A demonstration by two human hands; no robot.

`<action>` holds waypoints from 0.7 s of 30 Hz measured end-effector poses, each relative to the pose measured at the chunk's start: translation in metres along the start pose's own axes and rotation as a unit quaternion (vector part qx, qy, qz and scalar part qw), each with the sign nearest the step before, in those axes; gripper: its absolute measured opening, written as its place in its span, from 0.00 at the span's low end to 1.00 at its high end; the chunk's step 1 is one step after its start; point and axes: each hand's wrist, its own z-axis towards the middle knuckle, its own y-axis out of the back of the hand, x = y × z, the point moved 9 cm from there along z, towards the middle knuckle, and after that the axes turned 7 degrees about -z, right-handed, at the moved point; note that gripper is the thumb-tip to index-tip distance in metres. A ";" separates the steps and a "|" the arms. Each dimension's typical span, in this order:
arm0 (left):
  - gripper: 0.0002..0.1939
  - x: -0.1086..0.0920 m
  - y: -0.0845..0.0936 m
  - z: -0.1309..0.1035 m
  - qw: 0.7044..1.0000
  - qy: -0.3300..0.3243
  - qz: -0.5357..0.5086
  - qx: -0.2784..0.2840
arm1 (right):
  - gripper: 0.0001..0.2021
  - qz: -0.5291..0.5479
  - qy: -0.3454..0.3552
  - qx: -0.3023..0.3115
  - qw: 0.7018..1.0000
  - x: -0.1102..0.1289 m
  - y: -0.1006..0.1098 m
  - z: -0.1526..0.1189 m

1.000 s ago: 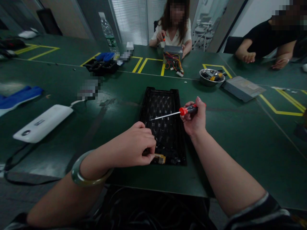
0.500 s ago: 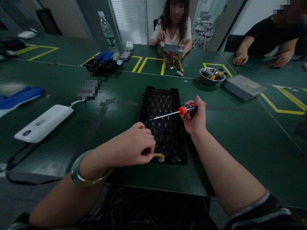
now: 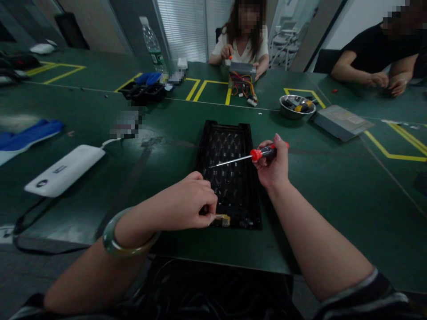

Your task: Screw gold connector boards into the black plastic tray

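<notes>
A black plastic panel (image 3: 227, 169) with a ribbed, hollow inside lies on the green table in front of me. My right hand (image 3: 271, 162) is wrapped round the red and black handle of a screwdriver (image 3: 235, 161), whose shaft points left over the panel. Near the panel's lower left, my left hand (image 3: 196, 202) is closed in a pinch at a small yellow-brown circuit board (image 3: 223, 219). The board sits at the panel's near end, its left side hidden by my fingers.
A metal bowl with tools (image 3: 296, 107) and a flat grey metal part (image 3: 343, 122) stand at the right. At the left are a white power bank (image 3: 66, 171) and a blue glove (image 3: 31, 133). Across the table, a person handles a grey box with coloured wires (image 3: 243, 73).
My hands, the screwdriver and the panel keep nearly the same pose; the whole view shifts slightly. At the far right, the other person's hands have come together.
</notes>
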 end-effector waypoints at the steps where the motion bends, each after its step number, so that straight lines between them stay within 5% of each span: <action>1: 0.07 0.000 0.000 0.000 1.000 -0.003 -0.002 0.003 | 0.25 -0.003 0.000 -0.001 1.000 0.000 0.000 0.000; 11: 0.11 0.009 0.004 -0.001 0.999 -0.006 -0.045 0.024 | 0.24 -0.001 0.000 -0.011 1.000 0.002 0.000 -0.001; 17: 0.09 0.037 0.030 0.003 0.988 0.065 0.048 -0.128 | 0.23 0.013 -0.003 -0.007 1.000 0.000 0.001 -0.001; 21: 0.11 0.048 0.025 0.010 0.982 0.079 0.086 -0.146 | 0.25 0.013 -0.014 -0.015 1.000 -0.002 0.002 -0.001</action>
